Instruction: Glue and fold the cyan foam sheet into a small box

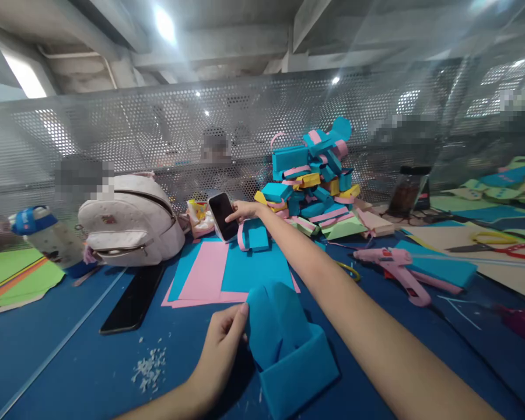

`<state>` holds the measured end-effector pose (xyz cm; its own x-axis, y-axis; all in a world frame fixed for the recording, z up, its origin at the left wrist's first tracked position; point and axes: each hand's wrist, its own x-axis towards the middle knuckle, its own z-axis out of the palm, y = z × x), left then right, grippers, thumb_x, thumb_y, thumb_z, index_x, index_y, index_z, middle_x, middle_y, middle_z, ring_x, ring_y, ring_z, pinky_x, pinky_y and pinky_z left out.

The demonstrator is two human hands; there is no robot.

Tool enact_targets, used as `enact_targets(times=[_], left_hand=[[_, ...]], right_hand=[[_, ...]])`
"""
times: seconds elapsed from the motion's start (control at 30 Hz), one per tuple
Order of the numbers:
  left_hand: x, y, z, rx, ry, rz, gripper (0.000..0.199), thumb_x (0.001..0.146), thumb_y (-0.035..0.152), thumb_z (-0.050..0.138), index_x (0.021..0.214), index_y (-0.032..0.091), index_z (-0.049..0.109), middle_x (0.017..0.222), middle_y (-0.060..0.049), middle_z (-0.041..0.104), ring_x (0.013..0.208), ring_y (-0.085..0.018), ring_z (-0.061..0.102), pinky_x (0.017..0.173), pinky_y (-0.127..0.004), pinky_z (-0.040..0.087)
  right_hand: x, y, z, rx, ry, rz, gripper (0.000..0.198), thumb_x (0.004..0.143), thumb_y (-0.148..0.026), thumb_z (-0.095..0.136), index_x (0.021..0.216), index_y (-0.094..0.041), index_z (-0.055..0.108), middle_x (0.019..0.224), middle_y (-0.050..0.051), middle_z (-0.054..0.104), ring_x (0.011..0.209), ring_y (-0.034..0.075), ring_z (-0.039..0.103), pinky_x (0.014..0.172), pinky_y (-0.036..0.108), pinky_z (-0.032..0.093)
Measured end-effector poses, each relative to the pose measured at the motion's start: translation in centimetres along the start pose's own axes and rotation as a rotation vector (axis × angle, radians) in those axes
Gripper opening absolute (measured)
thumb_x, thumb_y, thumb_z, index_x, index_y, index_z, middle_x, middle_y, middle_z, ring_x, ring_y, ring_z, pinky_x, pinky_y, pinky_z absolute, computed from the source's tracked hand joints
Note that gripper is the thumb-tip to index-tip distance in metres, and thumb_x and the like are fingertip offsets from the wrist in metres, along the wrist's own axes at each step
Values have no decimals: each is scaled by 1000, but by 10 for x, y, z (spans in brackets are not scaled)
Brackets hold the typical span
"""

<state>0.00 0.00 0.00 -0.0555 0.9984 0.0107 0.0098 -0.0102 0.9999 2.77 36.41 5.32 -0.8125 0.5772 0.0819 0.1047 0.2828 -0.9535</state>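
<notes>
My left hand (225,329) pinches the left edge of a folded blue paper box (295,373), which has a rounded flap standing up from it. The box rests on the blue table in front of me. Stretched forward across the table, my right hand (246,210) has a finger extended to the screen of a smartphone (223,213) propped upright, and holds nothing. Close below that hand is a small blue paper box with a pink strip (254,235). Blue and pink paper sheets (205,271) lie flat between my hands.
A heap of blue, pink and yellow paper boxes (310,181) stands at the back. To the right lie a pink glue gun (396,265) with its cord and red-handled scissors (522,251). On the left are a white backpack (131,227), a bottle (55,242), a black phone (133,300) and white scraps (149,368).
</notes>
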Motion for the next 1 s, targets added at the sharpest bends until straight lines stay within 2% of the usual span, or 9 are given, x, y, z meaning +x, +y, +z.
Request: enact_targets(times=[0.1, 0.23, 0.43, 0.6, 0.83, 1.0], left_hand=[[0, 1, 1, -12, 4, -3, 48, 89, 55, 49, 61, 17, 43, 61, 3, 28, 58, -10, 22, 50, -23, 20], [0, 0, 0, 1, -1, 27, 47, 89, 54, 49, 61, 16, 45, 61, 3, 31, 58, -10, 26, 52, -23, 22], [0, 1, 0, 20, -6, 23, 48, 90, 55, 48, 60, 17, 40, 59, 4, 29, 56, -10, 23, 50, -23, 20], [1, 1, 1, -18, -7, 15, 47, 90, 54, 48, 60, 18, 39, 60, 4, 29, 57, -10, 23, 51, -23, 20], [0, 2, 1, -27, -30, 22, 47, 90, 54, 47, 61, 17, 42, 61, 3, 31, 57, -10, 25, 52, -23, 22], [0, 2, 1, 25, -14, 42, 49, 90, 55, 47, 59, 18, 39, 59, 3, 29, 56, -10, 24, 51, -23, 22]], right_hand=[[-1, 5, 1, -40, 8, 22, 26, 93, -29, 58, 113, -13, 58, 108, 7, 62, 90, 19, 63, 76, 36, 55], [-4, 10, 3, -43, 93, -9, 28, 93, -30, 57, 115, -14, 58, 112, 8, 61, 94, 20, 63, 79, 38, 54], [0, 7, -3, 19, 305, -108, 28, 93, -30, 57, 117, -14, 56, 112, 8, 61, 92, 19, 63, 77, 37, 55], [11, 7, -11, 31, 483, -147, 31, 93, -31, 57, 120, -15, 55, 118, 9, 58, 99, 22, 61, 83, 41, 53], [11, 20, -2, -16, 517, -94, 31, 93, -31, 57, 120, -15, 55, 119, 9, 58, 100, 22, 61, 84, 42, 53], [0, 12, 2, -59, 538, -32, 31, 93, -31, 57, 120, -15, 56, 119, 9, 58, 100, 22, 61, 84, 42, 53]])
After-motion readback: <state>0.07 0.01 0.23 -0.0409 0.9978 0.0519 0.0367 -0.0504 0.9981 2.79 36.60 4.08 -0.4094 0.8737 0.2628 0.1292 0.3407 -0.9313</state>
